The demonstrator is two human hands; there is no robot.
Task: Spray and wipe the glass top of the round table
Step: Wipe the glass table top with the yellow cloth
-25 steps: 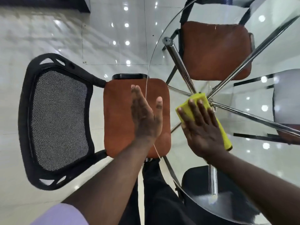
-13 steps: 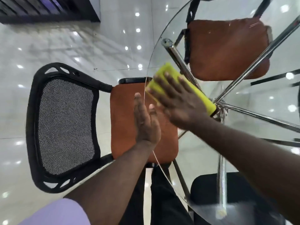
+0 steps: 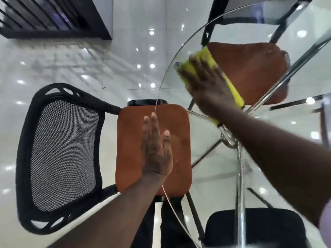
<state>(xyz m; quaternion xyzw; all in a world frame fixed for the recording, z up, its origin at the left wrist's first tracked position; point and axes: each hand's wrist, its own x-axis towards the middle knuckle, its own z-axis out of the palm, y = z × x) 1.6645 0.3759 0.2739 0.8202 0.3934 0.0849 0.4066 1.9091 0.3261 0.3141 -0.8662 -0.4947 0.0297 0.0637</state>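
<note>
The round glass table top [image 3: 211, 169] fills the right half of the view, its curved edge running from bottom centre up to the top right. My right hand [image 3: 207, 83] lies flat on a folded yellow cloth [image 3: 206, 56], pressing it on the glass near the far left edge. My left hand [image 3: 155, 149] rests flat on the near left rim of the glass, fingers straight and together, holding nothing. No spray bottle is in view.
A chair with a black mesh back [image 3: 60, 154] and a brown seat [image 3: 130, 149] is tucked at the table's left edge. A second brown-seated chair [image 3: 250, 68] shows through the glass, with chrome legs [image 3: 240, 176] beneath. The white tiled floor [image 3: 71, 65] lies to the left.
My right hand has swept the yellow cloth from the middle of the glass up and leftwards towards the far edge. My left hand has stayed on the rim.
</note>
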